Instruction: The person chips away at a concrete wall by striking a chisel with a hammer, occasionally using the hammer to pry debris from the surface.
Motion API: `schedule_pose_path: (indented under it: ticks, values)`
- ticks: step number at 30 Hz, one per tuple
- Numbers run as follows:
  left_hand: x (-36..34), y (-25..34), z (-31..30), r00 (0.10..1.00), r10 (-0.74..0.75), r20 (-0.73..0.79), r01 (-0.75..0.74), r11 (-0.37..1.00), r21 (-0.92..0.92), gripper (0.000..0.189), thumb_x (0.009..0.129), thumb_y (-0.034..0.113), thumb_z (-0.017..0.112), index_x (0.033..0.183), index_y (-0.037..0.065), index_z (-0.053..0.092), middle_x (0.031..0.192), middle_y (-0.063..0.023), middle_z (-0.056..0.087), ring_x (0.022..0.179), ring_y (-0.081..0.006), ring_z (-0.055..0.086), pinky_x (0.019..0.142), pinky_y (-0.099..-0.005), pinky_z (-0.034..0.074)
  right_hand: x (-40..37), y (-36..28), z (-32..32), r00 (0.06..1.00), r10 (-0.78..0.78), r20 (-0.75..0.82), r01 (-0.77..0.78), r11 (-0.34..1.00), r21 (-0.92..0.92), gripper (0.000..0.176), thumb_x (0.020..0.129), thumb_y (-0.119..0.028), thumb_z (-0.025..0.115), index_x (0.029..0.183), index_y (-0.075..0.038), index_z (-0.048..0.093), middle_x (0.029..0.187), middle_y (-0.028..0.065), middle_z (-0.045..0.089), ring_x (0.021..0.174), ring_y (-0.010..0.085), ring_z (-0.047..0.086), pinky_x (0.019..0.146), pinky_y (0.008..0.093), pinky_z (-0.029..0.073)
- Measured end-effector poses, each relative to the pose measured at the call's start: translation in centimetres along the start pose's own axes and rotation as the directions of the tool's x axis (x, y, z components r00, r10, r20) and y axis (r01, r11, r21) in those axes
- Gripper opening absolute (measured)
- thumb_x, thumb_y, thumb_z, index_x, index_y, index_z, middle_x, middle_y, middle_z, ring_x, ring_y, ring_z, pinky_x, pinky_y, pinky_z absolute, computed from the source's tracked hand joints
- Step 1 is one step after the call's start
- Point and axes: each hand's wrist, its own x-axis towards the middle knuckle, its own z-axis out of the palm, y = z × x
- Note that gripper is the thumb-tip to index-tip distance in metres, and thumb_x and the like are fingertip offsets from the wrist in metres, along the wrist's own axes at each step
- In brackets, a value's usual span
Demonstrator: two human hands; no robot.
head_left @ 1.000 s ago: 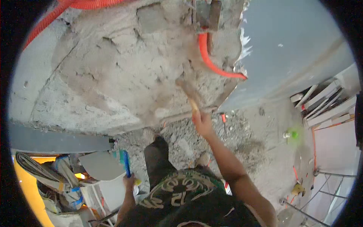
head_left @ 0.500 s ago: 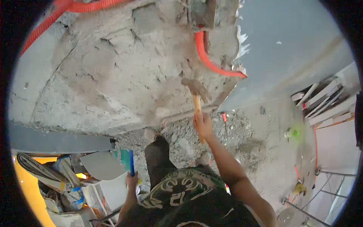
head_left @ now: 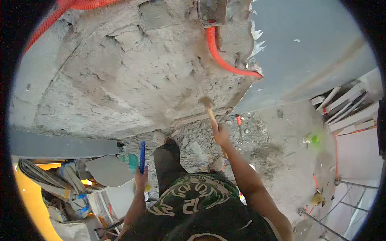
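My right hand (head_left: 221,135) is closed round the wooden handle of a hammer (head_left: 212,113). The hammer's head overlaps the lower part of the rough, chipped wall (head_left: 148,76), near its right corner. Down at the left, my left hand (head_left: 141,176) grips a long, narrow blue tool (head_left: 142,156) that points upward; its exact kind I cannot tell. Above the hammer, a red corrugated conduit (head_left: 217,56) curves from a recessed box (head_left: 212,11) to the wall's torn edge.
Broken rubble (head_left: 195,150) covers the floor around my feet. A red-handled tool (head_left: 239,122) lies on it at the right. Boards (head_left: 345,104) lean at the far right above a metal frame (head_left: 325,225). Rolled material and panels (head_left: 108,170) are piled at lower left.
The hammer head has dropped lower on the wall, and my right hand has shifted slightly right and down. My left hand has risen a little with the blue tool.
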Motion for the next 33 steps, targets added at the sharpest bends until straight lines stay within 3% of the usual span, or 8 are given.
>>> schedule_pose_path:
  ticks: [5,7,11,18,21,22,31,33]
  values:
    - [1.7,12.2,2.8,0.940,0.323,0.105,-0.293,0.927,-0.234,0.028,0.091,0.029,0.067,0.096,0.001,0.062,0.073,-0.0147,0.061,0.066,-0.0260,0.061,0.061,-0.0373,0.046,-8.7,12.6,-0.8,0.925,0.281,0.257,-0.133,0.871,-0.473,0.066,0.090,-0.059,0.054,0.084,0.005,0.068,0.074,0.0299,0.065,0.078,0.0462,0.067,0.070,0.0524,0.051]
    - [1.8,18.3,3.4,0.872,0.480,0.099,-0.453,0.867,-0.209,0.028,0.090,0.028,0.069,0.096,0.001,0.061,0.076,-0.0152,0.062,0.065,-0.0304,0.061,0.062,-0.0391,0.047,-12.7,10.4,-4.7,0.938,0.194,0.288,-0.038,0.882,-0.470,0.066,0.088,-0.061,0.054,0.092,0.004,0.068,0.080,0.0301,0.066,0.080,0.0457,0.067,0.074,0.0523,0.052]
    - [5.2,23.0,9.4,0.777,0.622,0.091,-0.562,0.753,-0.343,0.029,0.090,0.029,0.070,0.103,0.004,0.061,0.077,-0.0168,0.062,0.068,-0.0358,0.063,0.067,-0.0441,0.049,-16.8,13.8,-6.5,0.873,0.474,0.114,-0.325,0.739,-0.591,0.060,0.088,-0.056,0.057,0.096,0.001,0.068,0.084,0.0289,0.067,0.084,0.0452,0.067,0.075,0.0519,0.052]
    - [9.4,30.7,13.2,0.750,0.655,0.090,-0.590,0.725,-0.356,0.029,0.094,0.034,0.064,0.106,0.007,0.060,0.069,-0.0141,0.062,0.061,-0.0335,0.062,0.062,-0.0445,0.048,-17.0,2.4,-10.0,0.965,0.147,-0.218,-0.227,0.885,-0.406,0.032,0.087,-0.029,0.066,0.076,0.000,0.060,0.061,0.0219,0.057,0.053,0.0360,0.059,0.051,0.0441,0.043]
    - [9.9,32.2,13.3,0.755,0.646,0.110,-0.567,0.728,-0.386,0.030,0.095,0.037,0.062,0.106,0.009,0.060,0.065,-0.0123,0.061,0.057,-0.0332,0.061,0.058,-0.0435,0.047,-15.0,-1.4,-10.0,0.967,0.126,-0.220,-0.169,0.967,-0.188,0.029,0.087,-0.027,0.068,0.083,0.000,0.060,0.063,0.0191,0.062,0.054,0.0354,0.062,0.052,0.0440,0.046]
    - [9.9,32.6,13.3,0.761,0.635,0.133,-0.548,0.738,-0.393,0.030,0.096,0.038,0.061,0.107,0.010,0.060,0.063,-0.0117,0.060,0.056,-0.0335,0.061,0.055,-0.0431,0.047,-14.4,-3.1,-9.9,0.968,0.148,-0.203,-0.183,0.969,-0.165,0.023,0.092,-0.020,0.064,0.082,0.000,0.059,0.057,0.0096,0.053,0.053,0.0170,0.052,0.051,0.0362,0.041]
    - [10.2,32.1,13.9,0.793,0.583,0.178,-0.517,0.797,-0.313,0.032,0.096,0.041,0.058,0.106,0.010,0.056,0.065,-0.0155,0.061,0.061,-0.0387,0.063,0.054,-0.0468,0.046,-9.2,-13.1,-8.0,0.969,-0.052,-0.241,0.113,0.962,0.248,0.018,0.095,-0.014,0.061,0.079,-0.006,0.056,0.068,-0.0012,0.053,0.063,0.0090,0.045,0.056,0.0277,0.037]
    - [10.1,32.3,13.7,0.800,0.558,0.220,-0.463,0.808,-0.364,0.033,0.096,0.041,0.058,0.106,0.010,0.056,0.065,-0.0159,0.061,0.062,-0.0393,0.063,0.055,-0.0479,0.046,-8.3,-15.6,-8.6,0.770,-0.591,-0.241,0.558,0.807,-0.195,0.013,0.094,-0.010,0.056,0.082,-0.005,0.055,0.067,0.0007,0.052,0.061,0.0112,0.044,0.055,0.0281,0.038]
